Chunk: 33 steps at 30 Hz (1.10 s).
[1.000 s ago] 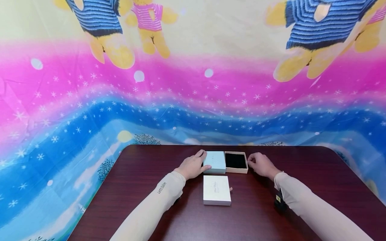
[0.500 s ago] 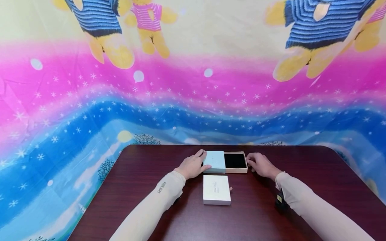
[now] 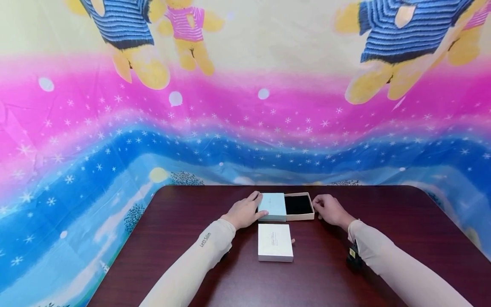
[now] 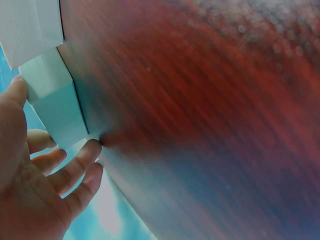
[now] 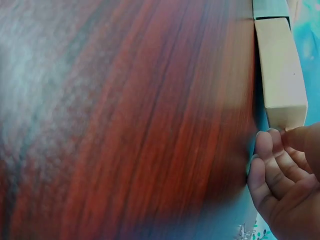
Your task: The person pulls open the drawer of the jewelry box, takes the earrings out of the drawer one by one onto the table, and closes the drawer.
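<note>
Nearest, I am noting a white box [image 3: 275, 244] lying flat on the counter [image 3: 318, 273], its small tab [image 3: 293, 241] sticking out rightward. Just beyond, with thumb and fingers spread, my left hand [image 3: 243, 211] is holding the left end of a light-blue sleeve [image 3: 273, 207]. My right hand [image 3: 331, 209], fingers curled, is pinching at the right end of the cream tray [image 3: 301, 217], which is projecting from the sleeve and showing black lining [image 3: 298, 204]. Farthest, a patterned cloth [image 3: 245, 106] is hanging

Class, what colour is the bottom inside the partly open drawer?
The bottom is black, best seen in the head view.
</note>
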Available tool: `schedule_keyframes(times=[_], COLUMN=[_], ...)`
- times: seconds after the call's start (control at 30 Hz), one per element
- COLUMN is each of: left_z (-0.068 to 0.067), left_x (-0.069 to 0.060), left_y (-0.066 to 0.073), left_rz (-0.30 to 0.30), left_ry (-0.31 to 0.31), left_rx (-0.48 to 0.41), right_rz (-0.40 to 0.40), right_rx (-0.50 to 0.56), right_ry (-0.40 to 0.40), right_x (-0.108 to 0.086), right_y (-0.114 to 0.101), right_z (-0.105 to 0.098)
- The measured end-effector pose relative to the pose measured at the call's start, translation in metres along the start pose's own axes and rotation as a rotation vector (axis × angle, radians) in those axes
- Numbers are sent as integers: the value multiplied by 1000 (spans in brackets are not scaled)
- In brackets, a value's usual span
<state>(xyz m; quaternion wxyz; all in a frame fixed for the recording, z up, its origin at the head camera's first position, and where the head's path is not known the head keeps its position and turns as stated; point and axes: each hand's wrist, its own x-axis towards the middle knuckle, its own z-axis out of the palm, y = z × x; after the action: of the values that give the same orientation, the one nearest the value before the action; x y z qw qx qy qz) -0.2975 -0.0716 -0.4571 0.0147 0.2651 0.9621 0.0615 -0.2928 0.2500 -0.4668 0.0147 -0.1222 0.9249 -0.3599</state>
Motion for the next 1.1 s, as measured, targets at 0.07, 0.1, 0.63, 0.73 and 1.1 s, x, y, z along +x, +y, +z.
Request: schedule_keyframes(times=[0.07,0.1,0.63,0.73,1.1], left_z=[0,0,2,2,1], left_x=[0,0,0,0,0], left_y=[0,0,-1,-1,0], left_rz=[1,2,1,-1,-1], left_ry=[1,1,0,-2,-1], left_rx=[1,2,-2,0,-5], right_rz=[-2,-4,-5,12,27], right_rx=[19,35,282,311,342], right_ry=[1,-2,-17,-29,-42], right_x=[0,0,1,0,1], right_y=[0,0,2,1,4], right_z=[0,0,0,0,-1])
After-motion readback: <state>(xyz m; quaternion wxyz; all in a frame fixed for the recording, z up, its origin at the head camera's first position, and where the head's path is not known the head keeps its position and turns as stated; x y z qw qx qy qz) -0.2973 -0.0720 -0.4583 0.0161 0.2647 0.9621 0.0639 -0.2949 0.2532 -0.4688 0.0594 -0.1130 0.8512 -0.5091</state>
